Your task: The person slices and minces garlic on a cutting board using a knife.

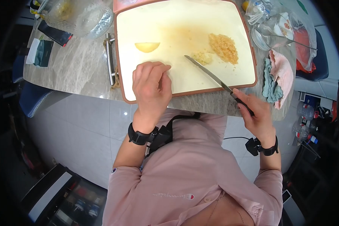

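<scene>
The right hand [254, 113] has its fingers closed round the black handle of a knife [214, 78], just beyond the board's near edge, towards the right; the blade slants in across that edge, its tip near the middle of the board [169, 81]. The knife looks light and stiff, its thin blade perhaps slick with juice, so the handle is the place to hold it. The left hand [150, 83] is curled, fingers bent and bunched together, over the near edge by the near left corner; whether anything is pinched beneath the fingertips I cannot tell. Beyond it, towards the left edge, lies a pale yellow wedge [147, 47], straight side facing the far edge. It looks small, firm and damp, likely to skid on the smooth board, and is best taken by its two tapered ends. Towards the right edge sits a chopped heap [224, 49], with a smaller, paler pile [202, 57] beside it near the blade; both look soft, moist and loose, easier scooped than pinched.
</scene>
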Demonstrator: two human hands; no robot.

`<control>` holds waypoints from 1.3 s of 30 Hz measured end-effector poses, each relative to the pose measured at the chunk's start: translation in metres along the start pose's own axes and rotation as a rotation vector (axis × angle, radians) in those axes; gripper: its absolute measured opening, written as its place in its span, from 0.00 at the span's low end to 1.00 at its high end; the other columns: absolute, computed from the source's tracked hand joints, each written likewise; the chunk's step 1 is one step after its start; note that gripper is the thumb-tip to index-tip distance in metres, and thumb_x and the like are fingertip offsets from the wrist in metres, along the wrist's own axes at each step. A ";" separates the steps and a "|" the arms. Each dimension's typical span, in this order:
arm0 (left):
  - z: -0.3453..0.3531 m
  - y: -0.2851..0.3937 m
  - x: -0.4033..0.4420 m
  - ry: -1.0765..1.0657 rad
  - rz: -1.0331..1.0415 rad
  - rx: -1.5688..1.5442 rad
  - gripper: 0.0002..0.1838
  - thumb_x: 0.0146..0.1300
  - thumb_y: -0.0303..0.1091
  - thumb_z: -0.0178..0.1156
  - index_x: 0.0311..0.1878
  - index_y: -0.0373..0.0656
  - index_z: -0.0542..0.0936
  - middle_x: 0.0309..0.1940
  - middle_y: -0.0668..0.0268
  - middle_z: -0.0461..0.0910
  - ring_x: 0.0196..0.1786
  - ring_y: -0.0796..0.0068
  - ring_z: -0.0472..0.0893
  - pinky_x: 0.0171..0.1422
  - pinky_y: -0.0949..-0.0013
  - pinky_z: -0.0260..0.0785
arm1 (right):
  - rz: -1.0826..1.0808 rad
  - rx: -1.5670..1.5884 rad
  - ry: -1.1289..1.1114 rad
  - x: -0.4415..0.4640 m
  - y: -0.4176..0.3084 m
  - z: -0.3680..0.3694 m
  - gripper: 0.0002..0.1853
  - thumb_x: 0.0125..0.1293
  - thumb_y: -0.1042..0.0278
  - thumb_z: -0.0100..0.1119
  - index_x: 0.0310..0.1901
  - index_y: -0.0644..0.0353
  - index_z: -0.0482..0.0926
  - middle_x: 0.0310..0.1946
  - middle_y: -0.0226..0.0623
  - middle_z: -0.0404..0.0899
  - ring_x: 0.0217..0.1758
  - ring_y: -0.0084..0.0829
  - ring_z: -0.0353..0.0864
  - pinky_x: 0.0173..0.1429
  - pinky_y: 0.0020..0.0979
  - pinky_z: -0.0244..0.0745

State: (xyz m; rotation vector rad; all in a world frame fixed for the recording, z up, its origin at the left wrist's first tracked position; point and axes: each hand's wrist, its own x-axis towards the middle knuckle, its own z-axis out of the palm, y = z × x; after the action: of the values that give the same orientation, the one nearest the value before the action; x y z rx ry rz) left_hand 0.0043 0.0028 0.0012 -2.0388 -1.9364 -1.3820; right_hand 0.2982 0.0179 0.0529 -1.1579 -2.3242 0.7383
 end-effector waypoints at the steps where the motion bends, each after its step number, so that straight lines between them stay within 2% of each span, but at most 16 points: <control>1: 0.000 0.000 0.000 -0.001 0.000 0.002 0.13 0.51 0.16 0.63 0.40 0.41 0.84 0.37 0.64 0.82 0.44 0.60 0.79 0.48 0.61 0.68 | 0.012 -0.008 -0.016 0.000 -0.001 -0.001 0.25 0.61 0.81 0.64 0.61 0.54 0.82 0.25 0.39 0.74 0.22 0.37 0.74 0.28 0.35 0.69; 5: 0.000 -0.001 0.000 -0.006 0.003 -0.001 0.13 0.52 0.16 0.63 0.41 0.41 0.84 0.37 0.63 0.82 0.44 0.60 0.79 0.48 0.60 0.68 | 0.012 -0.004 0.014 0.001 -0.002 0.000 0.24 0.62 0.80 0.63 0.61 0.54 0.82 0.24 0.38 0.72 0.21 0.37 0.73 0.27 0.35 0.68; 8: -0.001 0.001 0.001 -0.007 -0.011 -0.026 0.14 0.53 0.16 0.63 0.42 0.40 0.84 0.38 0.62 0.83 0.44 0.59 0.79 0.48 0.60 0.68 | 0.024 0.004 -0.003 0.000 -0.003 0.000 0.24 0.62 0.81 0.63 0.62 0.55 0.81 0.26 0.39 0.76 0.23 0.37 0.75 0.29 0.35 0.70; 11: -0.005 0.002 0.002 -0.023 -0.067 -0.110 0.11 0.56 0.17 0.63 0.42 0.39 0.84 0.37 0.61 0.83 0.43 0.59 0.80 0.48 0.61 0.68 | 0.013 0.125 0.066 -0.001 -0.007 0.006 0.24 0.63 0.82 0.62 0.62 0.55 0.81 0.30 0.40 0.80 0.26 0.37 0.78 0.31 0.33 0.73; 14: -0.009 0.003 0.003 -0.054 -0.090 -0.148 0.06 0.59 0.20 0.65 0.39 0.38 0.84 0.36 0.60 0.83 0.43 0.60 0.80 0.48 0.62 0.69 | 0.096 0.194 -0.022 -0.004 -0.010 0.007 0.24 0.63 0.81 0.62 0.62 0.54 0.82 0.36 0.41 0.85 0.32 0.37 0.83 0.36 0.31 0.77; 17: -0.012 0.006 0.004 -0.109 -0.130 -0.168 0.02 0.60 0.22 0.67 0.35 0.38 0.84 0.34 0.60 0.83 0.42 0.60 0.80 0.47 0.63 0.70 | 0.142 0.223 -0.004 -0.007 -0.006 0.015 0.23 0.64 0.81 0.62 0.61 0.55 0.82 0.42 0.42 0.87 0.36 0.38 0.85 0.41 0.31 0.78; 20: -0.011 0.013 0.012 -0.158 -0.087 -0.133 0.03 0.59 0.22 0.68 0.34 0.38 0.83 0.31 0.61 0.83 0.40 0.61 0.80 0.46 0.61 0.71 | 0.182 0.306 0.046 -0.011 0.000 0.018 0.23 0.65 0.80 0.61 0.61 0.56 0.81 0.47 0.43 0.87 0.40 0.39 0.86 0.45 0.30 0.79; 23: -0.007 0.029 0.034 -0.146 0.074 -0.029 0.05 0.61 0.21 0.68 0.38 0.37 0.81 0.33 0.62 0.83 0.40 0.69 0.81 0.49 0.67 0.73 | 0.151 0.312 0.181 -0.014 0.012 0.022 0.23 0.65 0.80 0.61 0.62 0.56 0.81 0.47 0.44 0.87 0.41 0.38 0.86 0.47 0.29 0.79; 26: 0.000 0.037 0.043 -0.261 -0.112 -0.135 0.12 0.59 0.20 0.67 0.46 0.37 0.81 0.38 0.62 0.84 0.46 0.66 0.82 0.55 0.65 0.73 | 0.173 0.403 0.253 -0.016 0.012 0.019 0.23 0.65 0.81 0.60 0.62 0.57 0.80 0.47 0.45 0.87 0.41 0.37 0.87 0.47 0.29 0.78; 29: 0.007 0.046 0.056 -0.282 0.007 -0.068 0.18 0.58 0.19 0.67 0.52 0.38 0.81 0.46 0.59 0.83 0.54 0.61 0.81 0.61 0.62 0.72 | 0.173 0.407 0.254 -0.019 0.009 0.014 0.24 0.64 0.81 0.60 0.63 0.57 0.80 0.47 0.45 0.86 0.42 0.38 0.87 0.47 0.29 0.78; 32: 0.005 0.041 0.062 -0.270 0.036 0.025 0.21 0.60 0.21 0.67 0.57 0.39 0.81 0.53 0.56 0.82 0.59 0.57 0.79 0.65 0.59 0.70 | 0.129 0.396 0.213 -0.023 0.005 0.016 0.24 0.64 0.80 0.61 0.63 0.56 0.80 0.48 0.45 0.86 0.42 0.40 0.87 0.47 0.31 0.79; 37: -0.014 0.008 0.062 -0.310 -0.037 0.203 0.21 0.62 0.25 0.65 0.60 0.38 0.79 0.58 0.50 0.78 0.63 0.50 0.75 0.68 0.54 0.68 | 0.049 0.402 0.148 -0.013 -0.003 0.030 0.22 0.65 0.77 0.61 0.61 0.54 0.80 0.46 0.44 0.85 0.43 0.46 0.85 0.47 0.37 0.80; 39: -0.019 -0.009 0.061 -0.306 -0.049 0.291 0.22 0.63 0.27 0.65 0.61 0.38 0.79 0.60 0.48 0.77 0.65 0.48 0.74 0.69 0.53 0.67 | 0.086 0.371 0.084 -0.007 -0.007 0.026 0.21 0.66 0.76 0.60 0.61 0.54 0.80 0.45 0.44 0.85 0.43 0.47 0.85 0.46 0.38 0.80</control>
State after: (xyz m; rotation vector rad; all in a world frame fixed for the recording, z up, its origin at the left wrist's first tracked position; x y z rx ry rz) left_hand -0.0229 0.0436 0.0436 -2.1682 -2.1591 -0.7682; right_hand 0.2832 0.0017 0.0366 -1.0991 -1.9698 1.0760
